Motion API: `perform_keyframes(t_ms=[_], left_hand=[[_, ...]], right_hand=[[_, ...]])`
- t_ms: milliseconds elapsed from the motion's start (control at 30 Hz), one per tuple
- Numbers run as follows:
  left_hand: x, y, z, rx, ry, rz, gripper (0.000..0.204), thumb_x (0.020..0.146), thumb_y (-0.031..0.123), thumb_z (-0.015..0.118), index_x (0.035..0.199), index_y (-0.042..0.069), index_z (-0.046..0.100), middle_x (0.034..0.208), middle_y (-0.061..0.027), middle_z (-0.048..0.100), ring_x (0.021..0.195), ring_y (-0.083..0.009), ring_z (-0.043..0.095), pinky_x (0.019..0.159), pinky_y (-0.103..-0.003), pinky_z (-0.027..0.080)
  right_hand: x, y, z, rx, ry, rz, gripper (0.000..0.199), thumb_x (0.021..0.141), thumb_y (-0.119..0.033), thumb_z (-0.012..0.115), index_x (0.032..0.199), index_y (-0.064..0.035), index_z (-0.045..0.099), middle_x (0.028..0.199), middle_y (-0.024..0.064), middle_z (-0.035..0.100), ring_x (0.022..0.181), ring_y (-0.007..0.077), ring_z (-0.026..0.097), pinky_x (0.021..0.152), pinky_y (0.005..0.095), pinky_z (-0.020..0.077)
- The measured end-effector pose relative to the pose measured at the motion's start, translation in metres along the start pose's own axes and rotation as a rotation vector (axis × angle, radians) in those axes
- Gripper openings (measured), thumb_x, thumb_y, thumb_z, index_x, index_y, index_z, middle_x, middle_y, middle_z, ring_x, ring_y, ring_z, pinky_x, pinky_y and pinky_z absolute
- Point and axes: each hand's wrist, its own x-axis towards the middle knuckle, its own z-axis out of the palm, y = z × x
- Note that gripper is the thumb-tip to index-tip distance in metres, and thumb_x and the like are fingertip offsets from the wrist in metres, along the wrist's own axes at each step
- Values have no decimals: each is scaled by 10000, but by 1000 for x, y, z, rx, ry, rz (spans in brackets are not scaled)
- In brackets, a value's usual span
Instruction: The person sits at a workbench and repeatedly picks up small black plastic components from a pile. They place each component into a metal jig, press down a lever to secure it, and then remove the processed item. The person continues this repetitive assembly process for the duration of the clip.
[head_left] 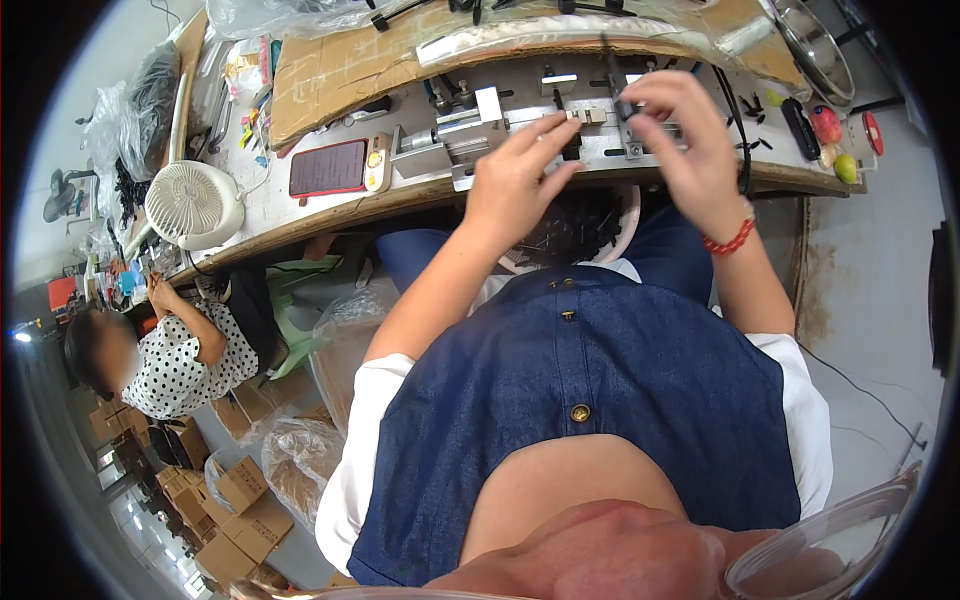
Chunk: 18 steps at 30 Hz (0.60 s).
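Over a metal bench fixture with blocks and a cylinder, my left hand has its fingers stretched out and its thumb apart. Its fingertips rest by a small metal block in the middle of the fixture. To the right, my right hand is raised above the fixture's right end, slightly smeared by motion. Its thumb and fingers close on a thin black part that points up and away from me; the gripped end is partly hidden. A red bracelet circles the right wrist.
Cardboard lies along the bench's back. Left of the fixture are a red-edged phone and a white fan. A white-rimmed basket of black parts sits below the bench edge. A seated person is at far left.
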Motion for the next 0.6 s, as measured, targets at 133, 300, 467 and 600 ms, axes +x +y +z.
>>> perform_keyframes(t_ms=[133, 300, 467, 600], left_hand=[[49, -36, -56, 284, 282, 283, 335, 798, -2, 679, 1093, 138, 755, 1148, -55, 676, 975, -285, 632, 910, -434, 500], [106, -86, -125, 543, 96, 112, 293, 878, 2, 613, 1099, 132, 755, 1082, -110, 721, 1031, -332, 660, 923, -448, 507], [124, -95, -142, 442, -180, 102, 226, 923, 40, 650, 1121, 99, 741, 1043, -137, 704, 930, -324, 701, 805, -395, 544], [114, -78, -139, 135, -114, -91, 233, 884, 153, 774, 1114, 118, 777, 893, -112, 747, 742, -224, 689, 677, -354, 534]], right_hand=[[-22, 2, 31, -232, -92, -126, 213, 891, -37, 713, 1098, -33, 661, 1242, 103, 635, 1124, 314, 581, 988, 408, 478], [-35, 17, 59, -414, -198, -163, 223, 878, -42, 664, 1101, -33, 651, 1286, 87, 632, 1138, 312, 559, 999, 411, 491], [-36, 31, 65, -569, -206, -223, 236, 856, -82, 622, 1087, -44, 656, 1318, 75, 626, 1134, 292, 566, 994, 397, 503], [-33, 29, 63, -592, -205, -257, 227, 857, -90, 632, 1079, -50, 660, 1282, 75, 644, 1117, 284, 575, 980, 396, 504]])
